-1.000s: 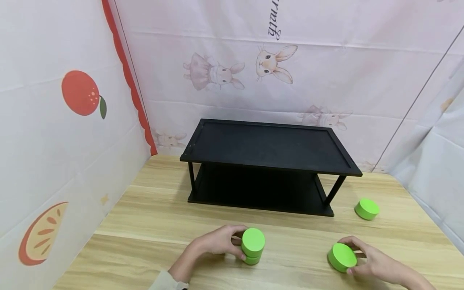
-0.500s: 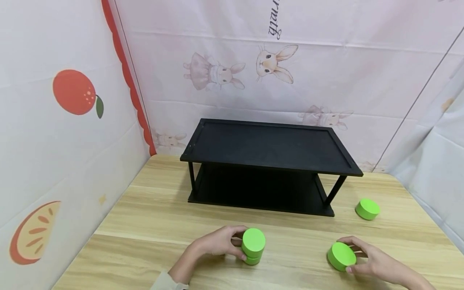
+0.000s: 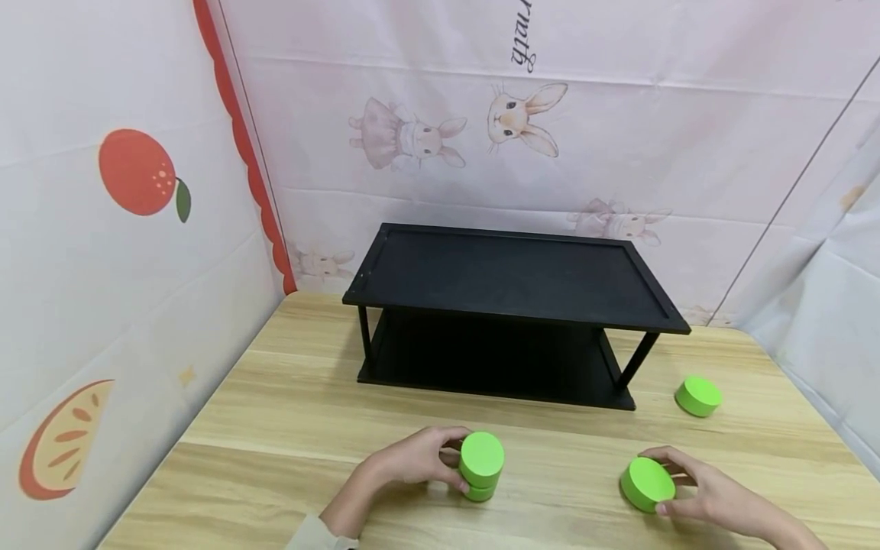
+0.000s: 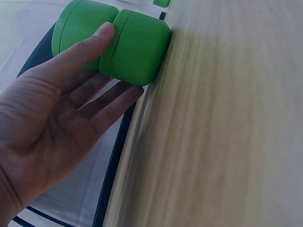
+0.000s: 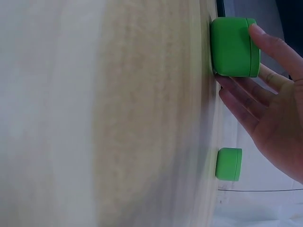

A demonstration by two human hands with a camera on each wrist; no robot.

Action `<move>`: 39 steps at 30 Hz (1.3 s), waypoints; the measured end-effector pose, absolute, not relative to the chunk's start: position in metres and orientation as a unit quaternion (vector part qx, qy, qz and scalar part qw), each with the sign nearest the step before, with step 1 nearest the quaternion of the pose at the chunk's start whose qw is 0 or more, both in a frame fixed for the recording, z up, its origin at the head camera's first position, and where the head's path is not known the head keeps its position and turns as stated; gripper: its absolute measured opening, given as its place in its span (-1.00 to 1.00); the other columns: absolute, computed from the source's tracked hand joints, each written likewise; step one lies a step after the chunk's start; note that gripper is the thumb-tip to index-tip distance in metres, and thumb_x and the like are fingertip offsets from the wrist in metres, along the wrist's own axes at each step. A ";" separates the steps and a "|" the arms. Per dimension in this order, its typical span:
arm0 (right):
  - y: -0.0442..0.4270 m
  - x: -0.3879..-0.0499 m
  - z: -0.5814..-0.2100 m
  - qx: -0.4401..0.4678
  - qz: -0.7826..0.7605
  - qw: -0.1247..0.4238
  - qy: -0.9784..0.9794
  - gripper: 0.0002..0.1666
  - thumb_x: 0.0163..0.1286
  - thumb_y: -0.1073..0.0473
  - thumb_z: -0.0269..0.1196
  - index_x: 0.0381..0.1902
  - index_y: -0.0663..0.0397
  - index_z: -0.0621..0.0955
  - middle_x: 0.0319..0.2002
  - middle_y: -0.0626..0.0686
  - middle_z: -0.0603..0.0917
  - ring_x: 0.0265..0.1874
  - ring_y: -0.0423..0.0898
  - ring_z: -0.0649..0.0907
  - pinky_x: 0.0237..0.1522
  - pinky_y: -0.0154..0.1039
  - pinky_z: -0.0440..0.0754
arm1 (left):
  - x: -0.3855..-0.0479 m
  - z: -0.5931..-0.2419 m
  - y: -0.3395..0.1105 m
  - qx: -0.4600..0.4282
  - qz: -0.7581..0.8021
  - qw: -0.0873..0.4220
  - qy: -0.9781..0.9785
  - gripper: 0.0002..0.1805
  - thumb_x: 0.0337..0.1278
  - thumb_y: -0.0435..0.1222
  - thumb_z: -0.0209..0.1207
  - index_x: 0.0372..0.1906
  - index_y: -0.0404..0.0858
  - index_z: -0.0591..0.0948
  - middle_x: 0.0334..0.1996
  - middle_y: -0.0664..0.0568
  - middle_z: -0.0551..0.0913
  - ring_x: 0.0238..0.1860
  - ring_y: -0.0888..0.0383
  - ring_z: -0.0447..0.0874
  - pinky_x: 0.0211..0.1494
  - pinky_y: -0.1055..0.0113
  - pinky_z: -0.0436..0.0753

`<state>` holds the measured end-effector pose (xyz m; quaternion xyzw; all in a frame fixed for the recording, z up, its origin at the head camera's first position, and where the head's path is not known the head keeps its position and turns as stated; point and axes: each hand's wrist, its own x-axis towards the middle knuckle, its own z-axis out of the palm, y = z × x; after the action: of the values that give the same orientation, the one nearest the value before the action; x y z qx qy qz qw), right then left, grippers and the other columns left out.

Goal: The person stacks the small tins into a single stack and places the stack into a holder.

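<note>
Hardly anything has moved since the earlier frame: my hands and all the tins keep their places, and only the view has shifted slightly against the wall. My left hand (image 3: 421,457) is at the near middle of the table (image 3: 275,412), thumb and fingers curled round the left side of a stack, with the upper tin (image 3: 481,454) sitting on the lower tin (image 3: 481,493). Seen from the left wrist, my thumb tip lies about the joint between them; the tins hide some fingertips, so I cannot tell how firmly those press. My right hand (image 3: 710,496) grips the right tin (image 3: 646,485) from its right side, thumb at the near edge of the lid, fingers round the far side. The spare tin (image 3: 699,396) lies farther off, just right of the black shelf (image 3: 509,275). Judgement on handling: the left grip should keep bridging the joint, with a light, even squeeze, since pressure on one tin alone could slide it off the other. On the right, I would set the thumb lower, on the body; pinching at the lid's edge might loosen it or tip the tin.
</note>
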<state>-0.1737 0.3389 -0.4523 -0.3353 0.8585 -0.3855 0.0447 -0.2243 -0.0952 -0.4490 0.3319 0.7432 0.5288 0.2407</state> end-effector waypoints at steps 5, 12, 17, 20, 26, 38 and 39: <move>0.338 -0.173 -0.453 -0.337 -0.384 0.036 0.859 -0.39 0.10 0.33 0.35 0.09 0.32 0.38 -0.03 -0.11 0.49 -0.11 -0.29 0.51 -0.13 -0.44 0.52 | -0.224 -0.449 -0.095 0.326 0.526 0.239 0.749 -0.36 -0.21 -0.42 0.39 0.13 -0.21 0.48 0.00 0.15 0.52 0.07 0.21 0.45 0.07 0.48 0.43; 0.339 -0.173 -0.454 -0.319 -0.382 0.040 0.866 -0.37 0.10 0.31 0.35 0.11 0.35 0.37 -0.01 -0.15 0.49 -0.13 -0.29 0.51 -0.14 -0.41 0.53 | -0.224 -0.450 -0.096 0.328 0.530 0.243 0.743 -0.34 -0.20 -0.41 0.39 0.15 -0.23 0.46 0.03 0.12 0.51 0.09 0.20 0.44 0.08 0.46 0.43; 0.338 -0.172 -0.455 -0.318 -0.387 0.029 0.865 -0.30 0.08 0.31 0.37 0.14 0.40 0.33 0.07 -0.16 0.45 -0.10 -0.30 0.51 -0.13 -0.44 0.52 | -0.224 -0.451 -0.097 0.329 0.549 0.253 0.725 -0.31 -0.18 -0.42 0.38 0.19 -0.24 0.41 0.03 0.07 0.49 0.06 0.18 0.47 0.08 0.45 0.44; 0.338 -0.171 -0.456 -0.321 -0.389 0.023 0.863 -0.29 0.06 0.32 0.38 0.13 0.39 0.33 0.07 -0.16 0.45 -0.10 -0.30 0.51 -0.13 -0.45 0.51 | -0.225 -0.451 -0.097 0.333 0.553 0.253 0.721 -0.28 -0.20 -0.45 0.38 0.20 -0.25 0.40 0.03 0.06 0.48 0.06 0.17 0.47 0.09 0.44 0.43; 0.338 -0.172 -0.456 -0.324 -0.386 0.016 0.864 -0.32 0.05 0.32 0.39 0.10 0.34 0.36 0.02 -0.16 0.46 -0.12 -0.29 0.52 -0.14 -0.44 0.52 | -0.226 -0.453 -0.095 0.344 0.546 0.251 0.722 -0.28 -0.24 -0.51 0.36 0.18 -0.28 0.41 0.02 0.06 0.49 0.07 0.19 0.46 0.09 0.46 0.43; 0.338 -0.172 -0.452 -0.306 -0.370 0.018 0.877 -0.37 0.08 0.30 0.37 0.10 0.24 0.38 0.00 -0.15 0.48 -0.15 -0.28 0.54 -0.15 -0.44 0.51 | -0.226 -0.453 -0.095 0.337 0.542 0.247 0.729 -0.28 -0.25 -0.50 0.37 0.18 -0.24 0.43 0.02 0.07 0.50 0.07 0.19 0.47 0.07 0.46 0.44; 0.338 -0.172 -0.452 -0.303 -0.369 0.018 0.878 -0.37 0.08 0.30 0.37 0.10 0.25 0.39 0.00 -0.16 0.48 -0.16 -0.29 0.54 -0.15 -0.44 0.52 | -0.226 -0.453 -0.095 0.335 0.541 0.246 0.731 -0.28 -0.25 -0.50 0.37 0.18 -0.23 0.43 0.03 0.07 0.50 0.07 0.18 0.47 0.07 0.46 0.44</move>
<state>-0.1719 0.3382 -0.4517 -0.3034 0.8782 -0.3692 0.0183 -0.2260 -0.0947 -0.4532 0.3353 0.7310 0.5412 0.2456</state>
